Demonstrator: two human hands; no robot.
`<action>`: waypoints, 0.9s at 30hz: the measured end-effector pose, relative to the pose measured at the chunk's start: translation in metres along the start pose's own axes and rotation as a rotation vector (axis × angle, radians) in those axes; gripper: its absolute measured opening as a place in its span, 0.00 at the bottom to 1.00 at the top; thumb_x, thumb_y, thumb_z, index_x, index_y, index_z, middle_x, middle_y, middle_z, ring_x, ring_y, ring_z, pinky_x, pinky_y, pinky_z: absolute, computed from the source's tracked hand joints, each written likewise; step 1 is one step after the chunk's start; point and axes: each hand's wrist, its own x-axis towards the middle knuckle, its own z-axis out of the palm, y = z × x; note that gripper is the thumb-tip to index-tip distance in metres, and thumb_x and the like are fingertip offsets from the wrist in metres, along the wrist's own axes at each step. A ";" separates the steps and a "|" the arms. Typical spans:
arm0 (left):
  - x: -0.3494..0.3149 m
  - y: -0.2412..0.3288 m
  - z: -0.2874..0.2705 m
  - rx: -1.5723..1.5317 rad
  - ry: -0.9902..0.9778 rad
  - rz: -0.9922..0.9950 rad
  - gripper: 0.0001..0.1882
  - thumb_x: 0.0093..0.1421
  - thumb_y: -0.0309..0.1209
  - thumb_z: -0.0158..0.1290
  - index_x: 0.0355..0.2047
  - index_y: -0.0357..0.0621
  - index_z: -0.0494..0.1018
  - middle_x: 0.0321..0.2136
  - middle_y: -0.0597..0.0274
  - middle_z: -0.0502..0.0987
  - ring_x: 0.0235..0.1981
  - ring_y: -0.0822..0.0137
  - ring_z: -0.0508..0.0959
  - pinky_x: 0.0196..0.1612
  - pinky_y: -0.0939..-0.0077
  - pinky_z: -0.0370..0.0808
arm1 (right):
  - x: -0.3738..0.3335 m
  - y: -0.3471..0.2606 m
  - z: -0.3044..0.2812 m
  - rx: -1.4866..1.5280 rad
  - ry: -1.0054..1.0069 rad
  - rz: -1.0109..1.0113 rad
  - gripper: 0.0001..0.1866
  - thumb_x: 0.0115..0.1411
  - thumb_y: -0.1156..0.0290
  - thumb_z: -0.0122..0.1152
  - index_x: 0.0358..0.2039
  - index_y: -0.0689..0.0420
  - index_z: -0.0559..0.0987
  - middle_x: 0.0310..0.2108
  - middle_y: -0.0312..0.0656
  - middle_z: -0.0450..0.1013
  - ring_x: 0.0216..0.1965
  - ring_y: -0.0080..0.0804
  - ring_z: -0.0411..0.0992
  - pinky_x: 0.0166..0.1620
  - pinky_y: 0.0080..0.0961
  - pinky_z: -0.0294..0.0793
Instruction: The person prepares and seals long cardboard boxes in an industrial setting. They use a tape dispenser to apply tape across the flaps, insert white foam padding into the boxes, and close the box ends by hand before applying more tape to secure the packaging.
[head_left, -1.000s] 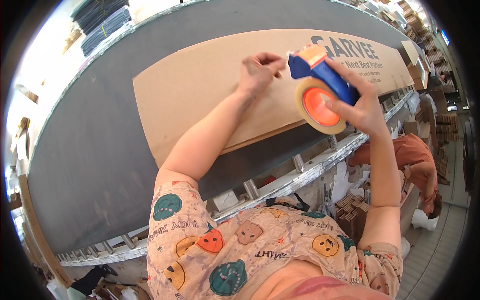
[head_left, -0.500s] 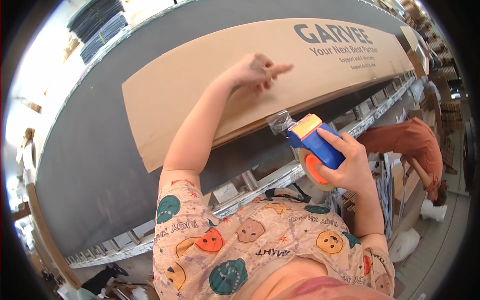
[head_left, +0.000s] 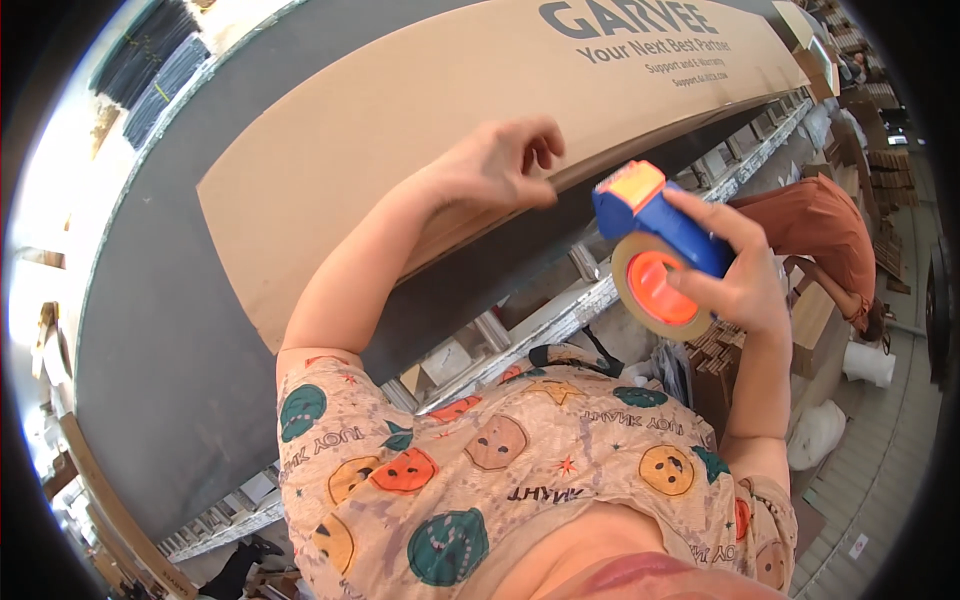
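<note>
A long brown cardboard box with dark printing lies on a grey surface. My left hand is at the box's near edge, its fingers curled and the thumb apart, with nothing visible between them. Whether it touches the cardboard, I cannot tell. In my right hand is a blue tape dispenser with an orange top. A roll of tape on an orange hub hangs under it. The dispenser is in front of the box's near side, apart from the cardboard.
A metal roller conveyor rail runs along the near side of the surface. At the right, a person in rust-coloured clothes bends over beside a white cylinder. Dark stacked sheets are at the far left.
My left hand has come back from over the box top to its near edge, its pointing finger now curled. The dispenser has moved right and the clear tape end no longer shows.
</note>
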 end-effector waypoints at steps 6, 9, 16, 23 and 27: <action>0.003 -0.016 0.000 -0.573 0.034 -0.145 0.10 0.54 0.26 0.45 0.29 0.37 0.76 0.27 0.59 0.78 0.18 0.75 0.73 0.21 0.84 0.67 | 0.049 -0.038 -0.031 0.164 -0.112 0.106 0.38 0.38 0.68 0.62 0.55 0.65 0.71 0.43 0.45 0.74 0.45 0.27 0.71 0.51 0.21 0.67; -0.005 -0.013 0.001 -0.746 -0.347 -0.190 0.21 0.61 0.37 0.40 0.41 0.32 0.75 0.37 0.50 0.79 0.26 0.67 0.78 0.22 0.81 0.72 | 0.068 -0.054 -0.038 0.207 -0.080 0.011 0.38 0.38 0.66 0.61 0.55 0.66 0.71 0.45 0.48 0.73 0.46 0.30 0.72 0.53 0.21 0.66; -0.012 -0.007 0.016 -1.241 -0.156 -0.229 0.38 0.66 0.57 0.33 0.60 0.33 0.57 0.55 0.43 0.66 0.52 0.50 0.72 0.51 0.54 0.74 | 0.115 -0.084 -0.032 0.205 -0.019 -0.083 0.37 0.43 0.62 0.60 0.56 0.62 0.71 0.45 0.45 0.74 0.41 0.28 0.73 0.48 0.20 0.70; -0.020 -0.005 -0.014 -1.568 -0.167 0.036 0.42 0.66 0.59 0.28 0.54 0.25 0.63 0.50 0.30 0.69 0.50 0.41 0.73 0.53 0.48 0.70 | 0.160 -0.054 -0.008 0.221 0.073 -0.536 0.17 0.52 0.66 0.59 0.38 0.66 0.76 0.36 0.48 0.75 0.35 0.29 0.74 0.39 0.21 0.74; -0.028 -0.011 -0.021 -1.609 -0.237 0.093 0.39 0.66 0.57 0.28 0.44 0.28 0.71 0.46 0.33 0.73 0.46 0.44 0.77 0.48 0.50 0.75 | 0.169 -0.058 0.014 0.772 0.046 -0.144 0.19 0.52 0.64 0.56 0.37 0.69 0.75 0.31 0.46 0.73 0.27 0.27 0.69 0.34 0.21 0.72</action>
